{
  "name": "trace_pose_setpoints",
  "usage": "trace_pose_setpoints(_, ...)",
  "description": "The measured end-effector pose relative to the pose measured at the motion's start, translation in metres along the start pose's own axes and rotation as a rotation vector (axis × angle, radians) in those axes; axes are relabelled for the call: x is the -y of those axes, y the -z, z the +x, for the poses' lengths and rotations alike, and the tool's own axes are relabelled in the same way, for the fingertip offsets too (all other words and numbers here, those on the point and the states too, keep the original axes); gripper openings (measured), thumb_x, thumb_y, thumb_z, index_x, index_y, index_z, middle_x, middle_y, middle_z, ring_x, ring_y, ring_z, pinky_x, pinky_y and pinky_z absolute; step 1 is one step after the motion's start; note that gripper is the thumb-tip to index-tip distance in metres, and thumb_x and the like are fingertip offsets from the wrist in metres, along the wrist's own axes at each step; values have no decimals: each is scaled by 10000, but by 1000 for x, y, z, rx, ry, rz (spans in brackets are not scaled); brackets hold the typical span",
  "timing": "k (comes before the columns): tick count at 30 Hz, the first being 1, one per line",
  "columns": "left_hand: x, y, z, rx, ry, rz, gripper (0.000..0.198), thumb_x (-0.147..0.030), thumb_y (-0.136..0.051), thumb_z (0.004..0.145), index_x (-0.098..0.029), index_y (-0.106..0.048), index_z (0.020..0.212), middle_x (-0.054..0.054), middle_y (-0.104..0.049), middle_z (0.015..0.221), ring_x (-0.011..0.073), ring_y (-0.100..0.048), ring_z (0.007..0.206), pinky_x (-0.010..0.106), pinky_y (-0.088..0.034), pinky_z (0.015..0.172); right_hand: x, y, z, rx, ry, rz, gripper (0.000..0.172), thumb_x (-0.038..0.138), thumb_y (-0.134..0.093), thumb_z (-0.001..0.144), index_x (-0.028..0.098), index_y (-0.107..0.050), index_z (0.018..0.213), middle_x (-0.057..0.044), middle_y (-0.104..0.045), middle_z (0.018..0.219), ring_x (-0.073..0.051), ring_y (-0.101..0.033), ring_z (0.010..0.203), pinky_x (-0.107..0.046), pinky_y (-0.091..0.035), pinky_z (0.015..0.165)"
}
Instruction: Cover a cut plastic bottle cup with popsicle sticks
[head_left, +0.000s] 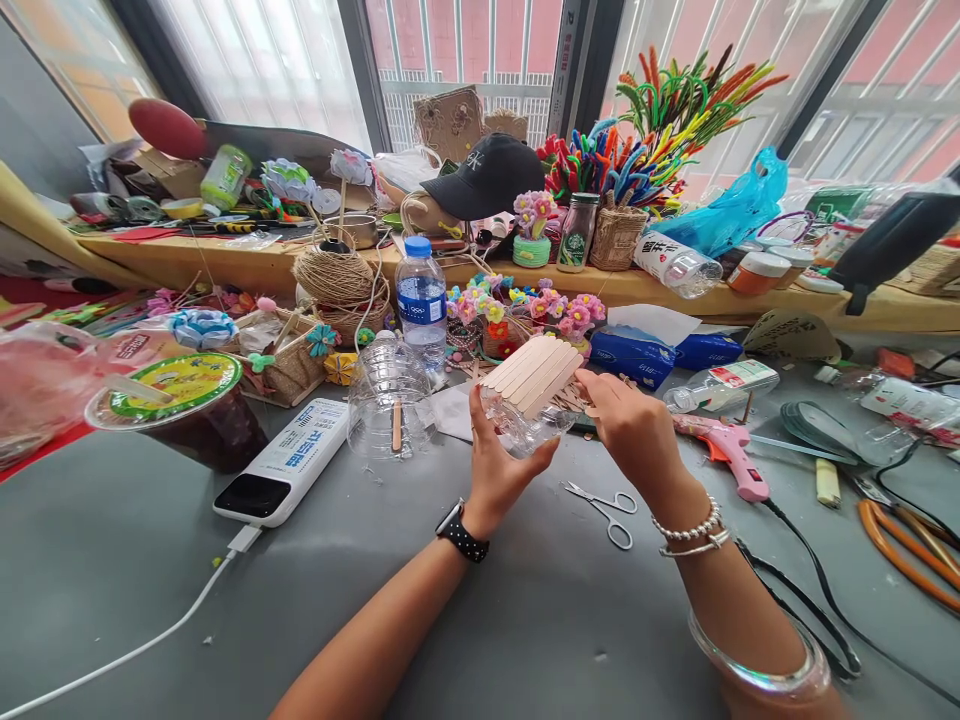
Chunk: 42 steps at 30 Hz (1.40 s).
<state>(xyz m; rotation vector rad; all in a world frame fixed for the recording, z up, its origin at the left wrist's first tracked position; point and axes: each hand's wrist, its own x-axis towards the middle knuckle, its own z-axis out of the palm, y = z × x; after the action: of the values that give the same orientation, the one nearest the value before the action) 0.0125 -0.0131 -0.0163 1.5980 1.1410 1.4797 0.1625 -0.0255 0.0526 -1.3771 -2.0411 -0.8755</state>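
Observation:
My left hand [499,465] grips a cut piece of clear plastic bottle [517,432] from below, thumb and fingers spread around its sides. A row of pale wooden craft sticks [538,370] lies side by side over the top of this piece, tilted. My right hand [628,420] is closed at the row's right edge, fingertips touching or very near it. What its fingers pinch is hidden. Small scissors [606,510] lie partly open on the table below my hands. To the right rests a pink hot glue gun [731,452]. More loose sticks [576,394] show behind the bottle piece.
A clear cut bottle [386,400], a water bottle [422,310], a white power bank [289,465] and a lidded drink cup [184,405] stand or lie left. Blue tissue packs [634,355] sit behind my right hand. Orange-handled scissors [904,555] and cables lie right. A crowded ledge [300,250] runs behind.

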Motion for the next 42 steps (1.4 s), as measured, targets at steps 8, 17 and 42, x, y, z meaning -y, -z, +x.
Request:
trace_pose_setpoints(8, 0, 2, 1, -69, -118, 201, 1066, -413, -708, 540, -203, -23, 1330, 183, -239, 1352, 298, -283, 1240, 455, -315, 958, -2, 0, -1, 12, -23, 5, 208, 130, -407, 842, 114, -604, 908, -49, -631, 726, -109, -556, 582, -211, -333, 465)
trace_pose_setpoints(17, -1, 1, 1, -97, -137, 254, 1058, -436, -702, 533, -204, -42, 1327, 178, -297, 1295, 291, -359, 1181, 444, -337, 938, 3, -7, -2, 15, -160, 100, 210, 162, -401, 850, 124, -593, 926, -56, -645, 795, -135, -582, 672, -218, -357, 522)
trace_pose_setpoints(42, -3, 0, 2, -64, -68, 243, 1014, -416, -700, 538, -219, -77, 1315, 154, -346, 1260, 284, -384, 1159, 456, -361, 917, 12, -14, -3, -81, -280, 49, 150, 174, -449, 807, 157, -557, 704, -3, -579, 630, -102, -507, 519, -216, -268, 459)
